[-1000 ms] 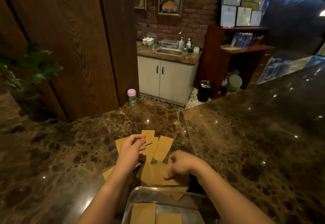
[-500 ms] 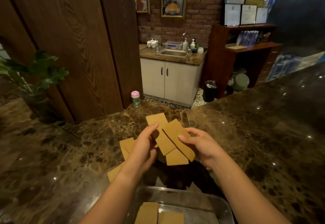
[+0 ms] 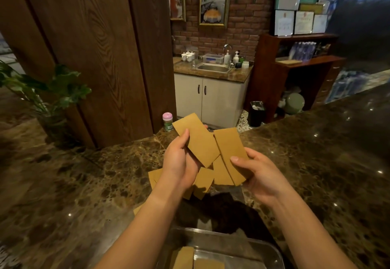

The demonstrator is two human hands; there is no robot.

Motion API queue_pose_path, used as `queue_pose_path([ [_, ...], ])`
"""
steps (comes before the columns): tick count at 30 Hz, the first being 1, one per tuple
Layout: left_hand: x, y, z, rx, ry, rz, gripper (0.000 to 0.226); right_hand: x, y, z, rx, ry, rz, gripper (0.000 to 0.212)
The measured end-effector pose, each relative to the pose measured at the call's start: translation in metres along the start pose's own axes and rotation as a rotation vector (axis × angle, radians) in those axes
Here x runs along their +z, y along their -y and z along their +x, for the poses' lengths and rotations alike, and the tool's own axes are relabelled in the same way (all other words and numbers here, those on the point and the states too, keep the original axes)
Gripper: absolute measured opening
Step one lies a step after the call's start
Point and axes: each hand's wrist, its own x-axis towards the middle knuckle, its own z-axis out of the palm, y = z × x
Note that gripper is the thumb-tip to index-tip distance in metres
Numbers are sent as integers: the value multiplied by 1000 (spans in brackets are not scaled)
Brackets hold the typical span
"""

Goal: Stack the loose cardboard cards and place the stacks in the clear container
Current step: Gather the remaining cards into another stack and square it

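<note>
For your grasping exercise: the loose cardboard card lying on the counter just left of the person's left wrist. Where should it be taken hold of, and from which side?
The loose card lies flat on the marble counter, so probably take it by its exposed left edge, coming from the left: thumb on top, fingertips slid under. Its right part is hidden behind the left hand, which holds other cards.

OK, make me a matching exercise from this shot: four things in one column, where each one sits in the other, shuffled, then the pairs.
Things:
1. fanned cards
2. clear container
3. pink-lidded jar
4. potted plant

Places:
A. far edge of the counter, by the wooden panel
B. nearest the camera, already holding some cards
C. left end of the counter
D. held above the counter between the left hand and right hand

Pairs: 1-D, 2-B, 3-A, 4-C
</note>
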Motion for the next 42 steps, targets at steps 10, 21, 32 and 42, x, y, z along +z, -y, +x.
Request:
queue_pose_path([
  [10,-8,-12,7,36,-129,46,35,-8,5,-3,-12,-125,168,33],
  [21,-10,-10,-9,-226,333,-312,48,-4,6,-12,-28,-64,204,45],
  [32,7,14,-15,7,272,248,47,17,10,-17,-92,-83,130,30],
  [42,7,7,-12,-23,320,13,52,9,14,-22,-103,-68,319,27],
])
